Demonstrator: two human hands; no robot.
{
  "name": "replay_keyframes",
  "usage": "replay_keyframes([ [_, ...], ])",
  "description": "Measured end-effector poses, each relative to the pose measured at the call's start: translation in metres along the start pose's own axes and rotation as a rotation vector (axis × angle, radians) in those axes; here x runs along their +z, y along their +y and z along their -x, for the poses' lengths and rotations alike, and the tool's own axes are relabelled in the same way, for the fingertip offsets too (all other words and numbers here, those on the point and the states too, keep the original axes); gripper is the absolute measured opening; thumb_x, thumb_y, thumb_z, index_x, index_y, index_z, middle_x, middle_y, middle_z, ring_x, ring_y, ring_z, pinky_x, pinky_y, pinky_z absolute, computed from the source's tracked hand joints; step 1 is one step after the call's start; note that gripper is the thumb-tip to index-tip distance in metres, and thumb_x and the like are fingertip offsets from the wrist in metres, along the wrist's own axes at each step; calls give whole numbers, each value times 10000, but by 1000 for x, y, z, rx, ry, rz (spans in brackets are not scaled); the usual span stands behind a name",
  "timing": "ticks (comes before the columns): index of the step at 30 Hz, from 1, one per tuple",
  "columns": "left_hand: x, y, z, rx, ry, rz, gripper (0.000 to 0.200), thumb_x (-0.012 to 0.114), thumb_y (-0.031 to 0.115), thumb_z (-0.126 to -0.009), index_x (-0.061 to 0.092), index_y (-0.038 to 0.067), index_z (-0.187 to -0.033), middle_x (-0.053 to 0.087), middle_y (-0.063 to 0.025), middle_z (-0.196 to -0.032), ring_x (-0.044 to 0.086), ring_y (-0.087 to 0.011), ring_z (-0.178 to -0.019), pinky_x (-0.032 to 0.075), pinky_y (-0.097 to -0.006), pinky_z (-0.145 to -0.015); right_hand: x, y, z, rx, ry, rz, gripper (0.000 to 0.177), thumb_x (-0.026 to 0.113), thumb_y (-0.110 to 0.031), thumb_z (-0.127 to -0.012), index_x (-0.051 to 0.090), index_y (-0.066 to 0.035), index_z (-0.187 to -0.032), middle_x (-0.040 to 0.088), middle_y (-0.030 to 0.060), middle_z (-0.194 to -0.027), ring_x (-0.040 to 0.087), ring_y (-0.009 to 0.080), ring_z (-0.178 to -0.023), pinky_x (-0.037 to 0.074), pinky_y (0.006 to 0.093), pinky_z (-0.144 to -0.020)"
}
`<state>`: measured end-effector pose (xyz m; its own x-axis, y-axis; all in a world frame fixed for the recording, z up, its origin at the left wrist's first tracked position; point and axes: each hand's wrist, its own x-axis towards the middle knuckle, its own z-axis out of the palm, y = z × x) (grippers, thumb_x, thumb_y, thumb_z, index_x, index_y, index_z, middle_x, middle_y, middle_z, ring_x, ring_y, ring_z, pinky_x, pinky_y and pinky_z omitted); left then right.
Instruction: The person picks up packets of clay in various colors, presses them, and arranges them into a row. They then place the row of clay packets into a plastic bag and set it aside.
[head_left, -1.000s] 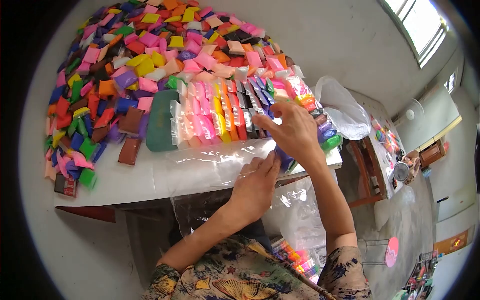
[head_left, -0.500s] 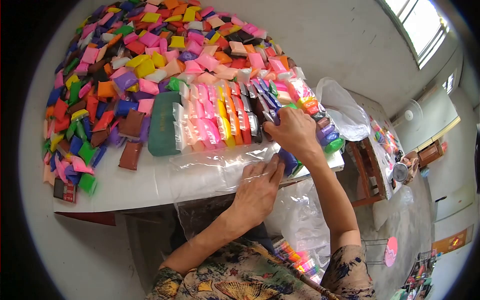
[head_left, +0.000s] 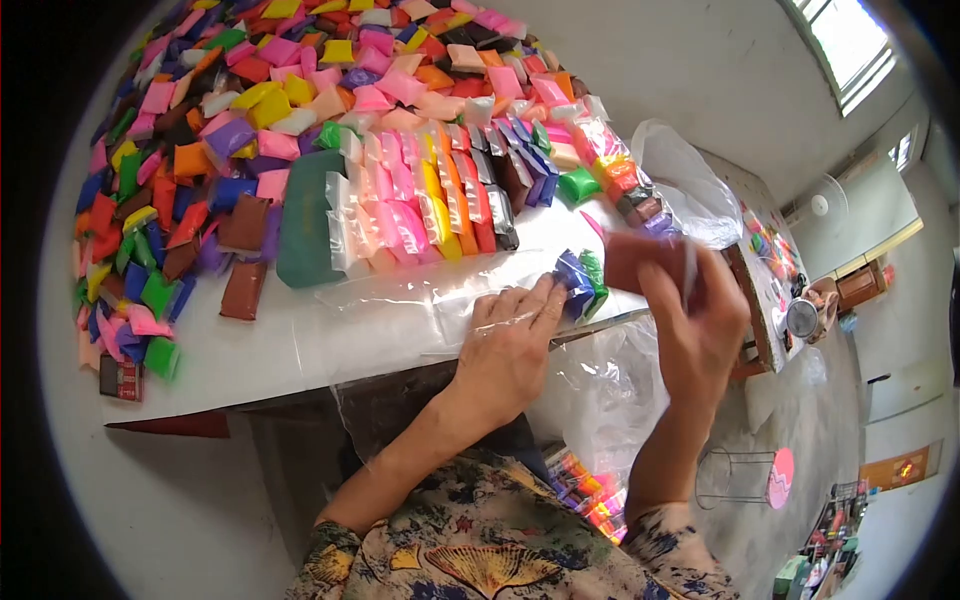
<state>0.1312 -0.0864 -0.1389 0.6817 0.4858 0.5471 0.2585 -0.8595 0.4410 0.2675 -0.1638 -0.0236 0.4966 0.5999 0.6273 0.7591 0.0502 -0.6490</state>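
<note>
My right hand (head_left: 695, 310) is raised at the table's right edge, its fingers pinched on a brown packet (head_left: 645, 264). My left hand (head_left: 510, 345) rests at the front edge over a clear plastic bag (head_left: 400, 315), its fingertips against a blue packet (head_left: 573, 284); whether they grip it I cannot tell. A green packet (head_left: 594, 280) stands beside the blue one. Behind my hands, rows of packets run from white and pink through yellow (head_left: 436, 205), orange, red and black to dark blue (head_left: 540, 178), next to a dark green block (head_left: 312, 225). A loose green packet (head_left: 578, 185) lies right of the rows.
A large heap of coloured packets (head_left: 260, 105) covers the back and left of the table (head_left: 290, 350). Filled clear packs (head_left: 610, 165) and an empty-looking plastic bag (head_left: 675, 180) are at the right. A pink stool (head_left: 780, 478) stands on the floor.
My right hand has moved right and toward me from the rows, and now holds a brown packet. My left hand stays near the blue packet. The view has shifted slightly.
</note>
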Motion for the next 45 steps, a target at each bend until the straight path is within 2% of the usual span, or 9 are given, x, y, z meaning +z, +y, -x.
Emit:
replay_keyframes([
  [2, -1, 0, 0, -12, -15, -10, 597, 569, 26, -805, 496, -40, -1394, 510, -188, -1436, 504, -326, -1197, 358, -456, -1026, -13, -5, 33, 112, -37, -57, 228, 734, -82, -807, 694, 0, -1015, 646, -5, -768, 536, 60, -690, 433, 238, -623],
  [7, -3, 1, -1, -8, 5, 32, 538, 567, 54, -821, 535, -71, -1343, 531, -212, -1403, 527, -320, -1193, 377, -446, -1030, 11, 5, 66, 255, -126, -149, 282, 739, -96, -823, 671, 33, -1063, 671, 53, -887, 586, 103, -734, 473, 260, -665],
  [13, -8, 0, -1, -3, -84, 22, 519, 569, 35, -809, 531, -102, -1308, 490, -211, -1438, 512, -326, -1199, 383, -436, -1029, 26, 16, 64, 147, -44, -72, 309, 734, -67, -827, 649, 50, -1100, 669, 107, -927, 618, 167, -754, 495, 301, -696],
  [19, -10, 0, -1, -58, -32, 132, 470, 533, -2, -813, 530, -133, -1264, 486, -295, -1402, 510, -406, -1226, 390, -469, -1074, 37, 25, 69, 47, 13, 48, 329, 720, -60, -845, 632, 41, -1145, 648, 142, -920, 633, 240, -753, 506, 338, -691],
  [25, -13, 0, 0, -67, 110, 258, 568, 467, -91, -817, 421, -133, -1382, 461, -364, -1374, 512, -493, -1210, 421, -481, -1066, 47, 30, 76, -25, 61, 179, 347, 745, -60, -821, 641, 7, -1145, 643, 152, -982, 636, 319, -809, 511, 391, -690],
  [28, -19, 3, -3, -115, 140, 433, 611, 455, -107, -821, 391, -98, -1428, 473, -362, -1346, 498, -502, -1204, 414, -479, -1067, 52, 27, 80, -6, 77, 222, 362, 766, -70, -806, 646, -12, -1143, 639, 149, -1013, 630, 329, -847, 508, 405, -704],
  [34, -12, 3, 2, -190, 222, 357, 495, 501, -93, -887, 460, -34, -1377, 543, -244, -1237, 585, -378, -1126, 493, -426, -953, 60, 28, 79, -168, 160, 396, 367, 781, -121, -807, 659, -57, -1147, 640, 128, -991, 622, 323, -884, 484, 424, -767],
  [37, -7, 0, 3, -189, 263, 450, 467, 510, -64, -838, 453, -63, -1301, 496, -293, -1225, 494, -468, -1162, 409, -497, -1030, 74, 33, 78, -175, 185, 378, 359, 777, -143, -815, 647, -50, -1136, 641, 124, -984, 620, 318, -874, 475, 426, -774],
  [45, -13, -3, 3, -179, 196, 455, 374, 532, -26, -860, 524, -77, -1230, 516, -261, -1206, 492, -439, -1172, 401, -480, -1033, 72, 32, 86, -39, 169, 163, 300, 769, -68, -822, 591, -7, -1055, 612, 140, -901, 613, 310, -778, 495, 403, -667],
])
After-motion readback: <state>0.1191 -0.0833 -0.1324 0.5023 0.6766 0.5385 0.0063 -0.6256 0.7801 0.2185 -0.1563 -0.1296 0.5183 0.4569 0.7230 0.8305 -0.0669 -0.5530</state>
